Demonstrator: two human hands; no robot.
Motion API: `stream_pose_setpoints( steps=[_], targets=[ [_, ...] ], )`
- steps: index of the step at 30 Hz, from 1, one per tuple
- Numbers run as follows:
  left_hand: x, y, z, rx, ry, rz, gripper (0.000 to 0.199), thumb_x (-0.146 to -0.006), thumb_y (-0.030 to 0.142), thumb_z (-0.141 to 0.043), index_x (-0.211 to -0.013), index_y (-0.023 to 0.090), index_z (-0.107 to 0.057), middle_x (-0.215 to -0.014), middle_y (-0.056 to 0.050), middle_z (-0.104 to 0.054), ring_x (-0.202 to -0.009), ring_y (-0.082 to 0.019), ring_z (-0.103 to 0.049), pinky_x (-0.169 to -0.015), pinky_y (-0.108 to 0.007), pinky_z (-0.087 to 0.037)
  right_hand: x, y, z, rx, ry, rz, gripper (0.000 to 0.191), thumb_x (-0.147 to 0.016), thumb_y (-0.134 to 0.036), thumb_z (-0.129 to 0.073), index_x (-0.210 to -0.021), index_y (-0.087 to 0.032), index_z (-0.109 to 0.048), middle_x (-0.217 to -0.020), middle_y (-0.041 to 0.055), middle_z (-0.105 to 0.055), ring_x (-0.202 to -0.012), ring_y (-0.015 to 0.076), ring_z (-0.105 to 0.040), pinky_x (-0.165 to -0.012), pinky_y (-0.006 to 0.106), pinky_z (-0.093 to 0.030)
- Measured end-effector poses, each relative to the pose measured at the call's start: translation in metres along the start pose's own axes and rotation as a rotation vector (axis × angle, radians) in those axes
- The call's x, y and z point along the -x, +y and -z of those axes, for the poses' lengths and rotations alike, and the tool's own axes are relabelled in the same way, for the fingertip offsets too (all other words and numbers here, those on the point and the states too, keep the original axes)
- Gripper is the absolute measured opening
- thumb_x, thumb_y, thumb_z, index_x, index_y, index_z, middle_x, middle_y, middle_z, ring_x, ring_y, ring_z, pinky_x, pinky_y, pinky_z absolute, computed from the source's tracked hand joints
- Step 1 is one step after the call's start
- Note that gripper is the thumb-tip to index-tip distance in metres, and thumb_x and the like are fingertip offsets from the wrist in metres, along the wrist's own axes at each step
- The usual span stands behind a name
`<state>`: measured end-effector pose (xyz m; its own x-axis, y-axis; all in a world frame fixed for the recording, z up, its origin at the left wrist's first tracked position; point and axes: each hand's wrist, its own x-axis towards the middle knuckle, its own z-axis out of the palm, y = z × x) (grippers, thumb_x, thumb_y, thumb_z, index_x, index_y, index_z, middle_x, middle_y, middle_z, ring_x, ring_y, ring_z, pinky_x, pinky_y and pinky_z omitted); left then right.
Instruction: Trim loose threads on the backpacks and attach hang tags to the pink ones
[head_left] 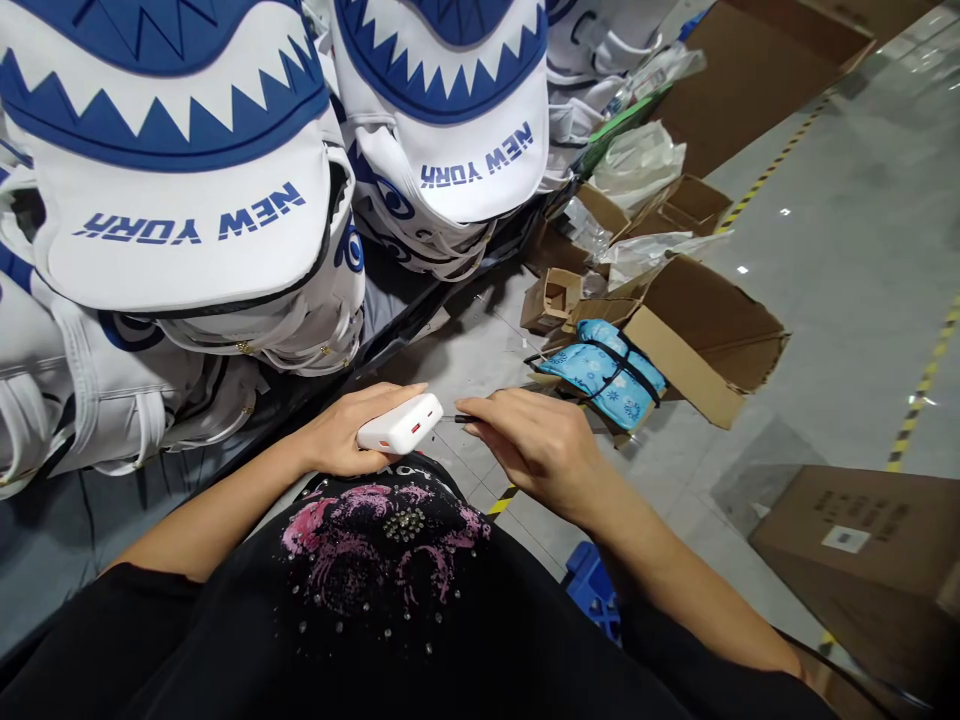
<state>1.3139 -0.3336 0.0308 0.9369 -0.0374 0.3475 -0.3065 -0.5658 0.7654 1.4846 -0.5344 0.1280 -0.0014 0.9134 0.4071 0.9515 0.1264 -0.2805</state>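
Observation:
In front of my body, my left hand (352, 430) is closed around a white power bank (405, 424), whose end with a small slot and an orange-red port faces right. My right hand (536, 435) pinches a cable plug (466, 418) with a black body. The plug's thin metal tip points at the port end of the power bank, and I cannot tell whether it touches. Most of the right fingers are folded under and partly hidden.
Stacks of white and blue bags marked NEW YORK (187, 225) fill the left side. Open cardboard boxes (701, 325) and plastic wrapping lie on the floor to the right, with a blue patterned pouch (604, 375) among them. A closed carton (862, 560) stands at lower right.

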Motion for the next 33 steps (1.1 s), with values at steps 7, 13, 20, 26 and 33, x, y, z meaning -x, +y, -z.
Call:
stream_pose_setpoints(
  steps=[7, 13, 20, 26, 33],
  targets=[
    [0.000, 0.003, 0.005, -0.010, -0.026, -0.010, 0.081, -0.081, 0.025, -0.069, -0.155, 0.021, -0.037, -0.138, -0.015, -0.060, -0.119, -0.026, -0.063, -0.100, -0.040, -0.054, -0.006, -0.003, 0.002, -0.062, -0.034, 0.060, 0.016, -0.098, -0.015, -0.055, -0.102, -0.008, -0.069, -0.077, 0.0074, -0.068, -0.068, 0.0160, -0.058, -0.062, 0.029, -0.042],
    [0.000, 0.007, 0.009, -0.026, -0.067, 0.022, 0.079, -0.082, 0.027, -0.068, -0.155, 0.022, -0.038, -0.135, -0.014, -0.060, -0.118, -0.027, -0.063, -0.099, -0.040, -0.054, -0.005, -0.005, -0.003, -0.080, -0.062, 0.085, 0.020, -0.096, -0.008, -0.053, -0.108, -0.010, -0.069, -0.088, 0.0092, -0.072, -0.075, 0.0170, -0.060, -0.065, 0.030, -0.045],
    [0.003, 0.009, 0.016, -0.059, -0.046, 0.027, 0.079, -0.082, 0.025, -0.068, -0.154, 0.020, -0.038, -0.131, -0.015, -0.061, -0.114, -0.026, -0.064, -0.096, -0.040, -0.055, -0.001, 0.000, -0.011, -0.037, 0.040, 0.112, 0.017, -0.096, -0.011, -0.056, -0.109, -0.012, -0.066, -0.087, 0.0091, -0.072, -0.072, 0.0171, -0.058, -0.063, 0.031, -0.042],
    [0.004, 0.011, 0.017, -0.109, -0.014, -0.026, 0.079, -0.081, 0.023, -0.067, -0.155, 0.019, -0.037, -0.131, -0.015, -0.061, -0.119, -0.027, -0.062, -0.098, -0.042, -0.054, 0.001, 0.003, -0.017, -0.014, 0.059, 0.116, 0.017, -0.098, -0.014, -0.055, -0.109, -0.014, -0.066, -0.087, 0.0085, -0.072, -0.074, 0.0173, -0.060, -0.063, 0.031, -0.041],
    [0.004, 0.011, 0.017, -0.159, -0.018, -0.007, 0.078, -0.082, 0.024, -0.066, -0.154, 0.020, -0.037, -0.131, -0.015, -0.061, -0.119, -0.027, -0.062, -0.098, -0.042, -0.054, 0.000, -0.003, -0.017, -0.057, 0.036, 0.120, 0.021, -0.096, -0.011, -0.055, -0.111, -0.017, -0.068, -0.089, 0.0068, -0.074, -0.075, 0.0164, -0.062, -0.063, 0.031, -0.042]
  ],
)
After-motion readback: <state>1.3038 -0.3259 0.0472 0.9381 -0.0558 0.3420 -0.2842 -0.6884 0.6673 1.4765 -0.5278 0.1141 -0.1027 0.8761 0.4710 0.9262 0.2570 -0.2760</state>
